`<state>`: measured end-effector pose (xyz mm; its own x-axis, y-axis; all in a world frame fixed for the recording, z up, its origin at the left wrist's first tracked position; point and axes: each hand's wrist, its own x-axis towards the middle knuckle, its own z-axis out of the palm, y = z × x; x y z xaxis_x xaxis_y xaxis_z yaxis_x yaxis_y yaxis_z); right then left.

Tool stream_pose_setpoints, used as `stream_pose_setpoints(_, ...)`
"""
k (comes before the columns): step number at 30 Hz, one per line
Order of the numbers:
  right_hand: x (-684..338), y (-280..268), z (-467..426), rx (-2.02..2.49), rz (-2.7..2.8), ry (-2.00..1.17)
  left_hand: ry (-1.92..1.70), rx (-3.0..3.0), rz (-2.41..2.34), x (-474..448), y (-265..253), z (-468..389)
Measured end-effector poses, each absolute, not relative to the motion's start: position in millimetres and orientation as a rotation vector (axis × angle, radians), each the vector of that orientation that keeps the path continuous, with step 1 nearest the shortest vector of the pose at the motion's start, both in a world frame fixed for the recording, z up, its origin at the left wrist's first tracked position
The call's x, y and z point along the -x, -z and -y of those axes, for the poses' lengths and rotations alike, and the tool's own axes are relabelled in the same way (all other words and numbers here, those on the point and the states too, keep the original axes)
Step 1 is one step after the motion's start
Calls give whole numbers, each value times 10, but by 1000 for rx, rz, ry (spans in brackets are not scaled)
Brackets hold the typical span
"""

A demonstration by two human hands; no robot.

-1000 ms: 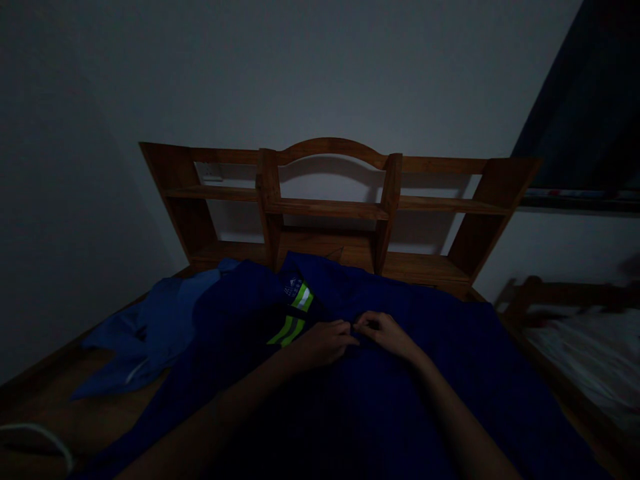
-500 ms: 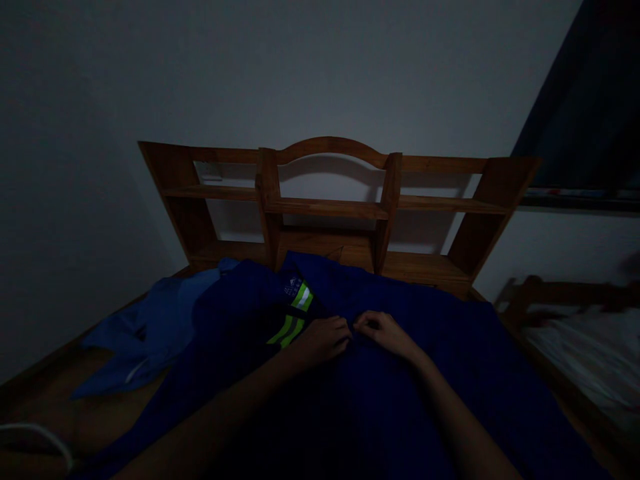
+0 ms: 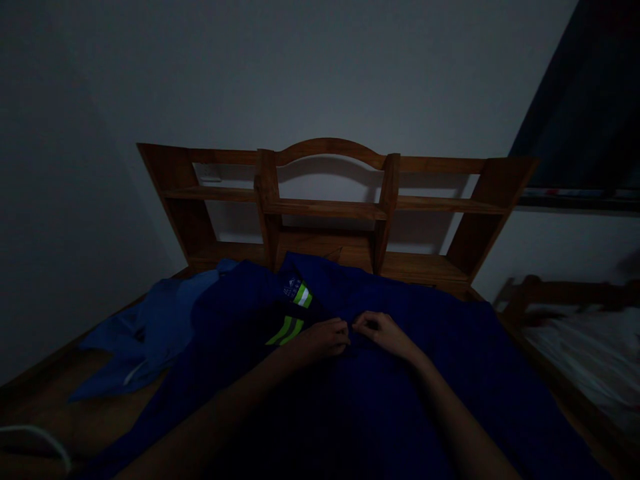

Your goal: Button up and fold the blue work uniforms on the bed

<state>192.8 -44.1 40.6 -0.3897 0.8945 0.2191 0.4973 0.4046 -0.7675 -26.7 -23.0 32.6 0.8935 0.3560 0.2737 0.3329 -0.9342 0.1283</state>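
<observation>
Left hand [image 3: 327, 337]: its fingertips had drawn back from the other hand within the last second, leaving a small gap, while the right hand [image 3: 383, 331] had stayed nearly in place.
Dark blue cloth [image 3: 380, 393]: matte, loosely rumpled fabric, spread under both hands and in front of the shelf unit [image 3: 325, 209].
Reflective bands [image 3: 289, 329]: flat yellow-green strips with greyish middles, near the left hand; a small pale print [image 3: 291, 288] sat beside the upper one.
Light blue cloth [image 3: 165, 320]: crumpled, jagged in outline, lying left of the dark blue one.
Woodwork: grained brown boards, squared, with an arched rail at the top centre.
Left grip: fingers bent and close together at the dark blue cloth; too dim to tell whether they held any.
Right grip: thumb and forefinger curled into a ring, tips near the fabric; whether cloth was pinched could not be told.
Count: two hands, two cloths, two bands, one shelf unit with three bays, one white cable [image 3: 43, 433] at lower left.
</observation>
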Motion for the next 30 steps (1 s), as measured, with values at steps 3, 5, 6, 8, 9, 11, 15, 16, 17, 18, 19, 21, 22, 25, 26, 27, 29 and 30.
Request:
stream_pose_setpoints(3, -1926, -417, 445, 1184, 2028, -827, -450, -2981, -540, 259, -283, 204)
stream_pose_setpoints(5, -1926, -417, 443, 1178, 2028, -827, -438, -2998, -537, 258, -284, 199)
stream_pose_setpoints(6, -1927, -415, 440, 1172, 2028, -823, -430, -3016, -537, 258, -294, 201)
stream_pose_setpoints(8, -1930, -406, 433, 1158, 2035, -821, -406, -3070, -534, 257, -324, 215)
stream_pose_setpoints(9, -1932, -403, 431, 1155, 2038, -821, -395, -3104, -534, 256, -342, 226)
stream_pose_setpoints(11, -1936, -400, 430, 1155, 2040, -815, -375, -3180, -531, 247, -375, 255)
stream_pose_setpoints(15, -1936, -414, 444, 1167, 2035, -806, -335, -3321, -501, 216, -425, 331)
stream_pose_setpoints(16, -1934, -418, 447, 1175, 2032, -806, -322, -3347, -486, 209, -435, 350)
stream_pose_setpoints(17, -1933, -420, 449, 1184, 2030, -804, -313, -3369, -475, 205, -443, 368)
stream_pose_setpoints(18, -1931, -421, 449, 1189, 2031, -800, -308, -3389, -462, 203, -450, 384)
stream_pose_setpoints(19, -1930, -420, 447, 1187, 2032, -795, -307, -3406, -445, 203, -455, 400)
stream_pose_setpoints(21, -1928, -413, 439, 1176, 2033, -792, -318, -3431, -407, 205, -459, 429)
stream_pose_setpoints(22, -1927, -408, 435, 1174, 2030, -795, -327, -3437, -385, 205, -459, 445)
stream_pose_setpoints(25, -1926, -398, 427, 1180, 2012, -821, -359, -3437, -357, 200, -467, 499)
stream_pose_setpoints(26, -1926, -397, 427, 1175, 2009, -832, -364, -3433, -367, 197, -472, 517)
stream_pose_setpoints(27, -1927, -398, 428, 1167, 2010, -840, -361, -3427, -385, 193, -478, 533)
stream_pose_setpoints(29, -1928, -401, 430, 1157, 2015, -847, -349, -3419, -422, 186, -486, 551)
stream_pose_setpoints(30, -1929, -402, 431, 1159, 2020, -845, -342, -3416, -437, 184, -486, 552)
